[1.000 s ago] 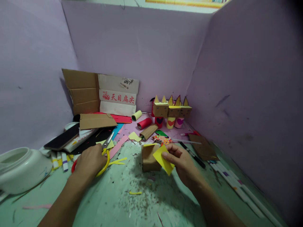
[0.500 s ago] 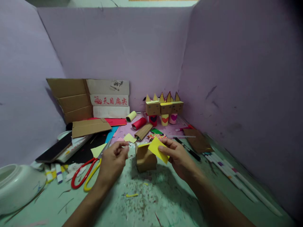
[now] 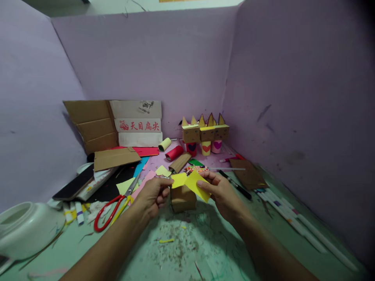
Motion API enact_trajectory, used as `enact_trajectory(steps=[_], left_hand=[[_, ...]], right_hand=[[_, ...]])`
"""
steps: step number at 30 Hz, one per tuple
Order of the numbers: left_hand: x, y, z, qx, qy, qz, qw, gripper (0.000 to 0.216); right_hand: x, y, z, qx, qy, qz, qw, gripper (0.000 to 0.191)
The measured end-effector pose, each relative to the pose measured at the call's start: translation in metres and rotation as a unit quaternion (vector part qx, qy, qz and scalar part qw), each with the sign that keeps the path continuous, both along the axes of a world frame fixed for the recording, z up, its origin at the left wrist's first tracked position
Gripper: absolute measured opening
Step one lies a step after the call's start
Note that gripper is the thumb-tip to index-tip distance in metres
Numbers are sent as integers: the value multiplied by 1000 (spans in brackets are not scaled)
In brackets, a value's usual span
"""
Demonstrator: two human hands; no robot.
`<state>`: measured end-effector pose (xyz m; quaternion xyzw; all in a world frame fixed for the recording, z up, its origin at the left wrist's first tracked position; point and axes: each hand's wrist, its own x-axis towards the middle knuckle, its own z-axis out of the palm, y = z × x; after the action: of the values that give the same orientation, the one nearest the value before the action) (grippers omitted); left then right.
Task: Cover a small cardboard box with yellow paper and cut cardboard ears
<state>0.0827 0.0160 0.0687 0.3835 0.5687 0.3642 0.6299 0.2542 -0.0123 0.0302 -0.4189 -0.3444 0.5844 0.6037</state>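
Left hand (image 3: 155,194) pinches small yellow paper piece (image 3: 179,180) at top of brown cardboard box (image 3: 183,201) | box sits on pale-green counter (image 3: 146,253) between hands | right hand (image 3: 221,193) holds flat yellow paper square (image 3: 195,187) at box's 2 o'clock | metal scissors with red and yellow handles (image 3: 129,191) lie at box's 9 o'clock

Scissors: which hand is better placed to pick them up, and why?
Likely the left hand: the scissors lie close beside it, while the right hand is farther away, right of the cardboard box. Both hold yellow paper.

Mostly free tabletop (image 3: 146,249) nearside of cardboard box (image 3: 184,201)
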Motion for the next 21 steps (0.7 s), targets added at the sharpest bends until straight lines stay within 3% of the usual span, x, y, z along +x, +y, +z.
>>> enact_trajectory(steps=[4, 8, 11, 12, 15, 17, 19, 21], left_hand=[[-29, 9, -2, 108, 25, 83, 990, 25], [-65, 18, -12, 163, 109, 133, 971, 27], [-63, 12, -17, 221, 136, 153, 953, 32], [-56, 6, -17, 238, 135, 143, 951, 31], [-25, -18, -13, 271, 106, -49, 955, 28], [-8, -31, -10, 272, 97, -105, 952, 22], [0, -35, -10, 248, 81, -103, 960, 19], [0, -31, -14, 245, 70, -54, 965, 18]], right_hand=[[0, 0, 2, 2, -4, -9, 1000, 35], [0, 0, 1, 21, -45, -3, 999, 34], [-3, -2, 2, 25, -94, 31, 995, 38], [-4, -4, 2, 25, -106, 47, 993, 40], [-8, -9, 6, 37, -141, 84, 986, 45], [-10, -12, 8, 43, -165, 103, 980, 47], [-10, -12, 9, 46, -175, 108, 978, 47], [-9, -10, 8, 45, -169, 93, 980, 42]])
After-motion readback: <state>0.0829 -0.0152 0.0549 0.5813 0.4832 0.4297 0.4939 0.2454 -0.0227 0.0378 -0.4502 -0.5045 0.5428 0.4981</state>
